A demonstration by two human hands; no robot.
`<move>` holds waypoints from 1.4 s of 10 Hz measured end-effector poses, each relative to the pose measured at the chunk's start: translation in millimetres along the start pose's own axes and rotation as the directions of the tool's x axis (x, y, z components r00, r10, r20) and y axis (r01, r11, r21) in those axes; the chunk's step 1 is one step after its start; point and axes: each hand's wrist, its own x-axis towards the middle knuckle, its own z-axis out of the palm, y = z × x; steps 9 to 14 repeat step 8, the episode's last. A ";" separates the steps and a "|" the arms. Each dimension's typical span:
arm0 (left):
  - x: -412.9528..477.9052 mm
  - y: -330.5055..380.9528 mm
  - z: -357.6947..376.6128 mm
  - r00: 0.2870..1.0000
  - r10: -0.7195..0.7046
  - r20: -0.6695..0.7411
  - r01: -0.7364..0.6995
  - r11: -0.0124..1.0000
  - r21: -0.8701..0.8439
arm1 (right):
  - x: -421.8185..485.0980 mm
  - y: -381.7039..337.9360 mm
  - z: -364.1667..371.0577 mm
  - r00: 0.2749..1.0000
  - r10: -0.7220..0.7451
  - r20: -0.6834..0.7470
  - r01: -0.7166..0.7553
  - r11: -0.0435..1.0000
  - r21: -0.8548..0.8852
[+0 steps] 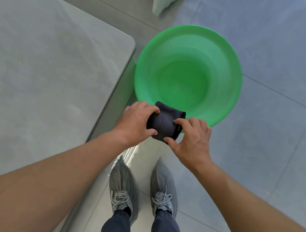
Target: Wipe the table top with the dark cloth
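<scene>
A grey table top (47, 66) lies beside a green basin (191, 50); at the basin's near rim, left hand (136, 122) and right hand (192, 138) each pinch the folded dark cloth (163, 123).

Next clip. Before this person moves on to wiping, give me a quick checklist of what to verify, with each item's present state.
1. Dark cloth gripped: ok. The left hand and right hand both hold it.
2. Cloth folded into a compact pad: ok.
3. Cloth on the table top: not ok. It is held in the air over the near rim of the green basin.
4. Table within reach: likely ok. Its edge lies just left of the left hand.
5. Cloth damp or wrung out: cannot tell.
6. Water in the basin: cannot tell.
</scene>
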 end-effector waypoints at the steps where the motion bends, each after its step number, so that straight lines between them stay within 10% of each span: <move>1: 1.2 -1.7 2.9 1.000 0.013 -0.023 -0.011 0.997 0.079 | 0.5 -0.1 3.8 1.000 0.029 -0.003 -0.029 0.999 -0.043; 14: -11.5 -2.3 -7.8 0.996 -0.093 -0.016 0.092 0.994 -0.055 | -0.9 -3.2 -15.6 0.990 0.090 0.107 -0.087 0.996 -0.035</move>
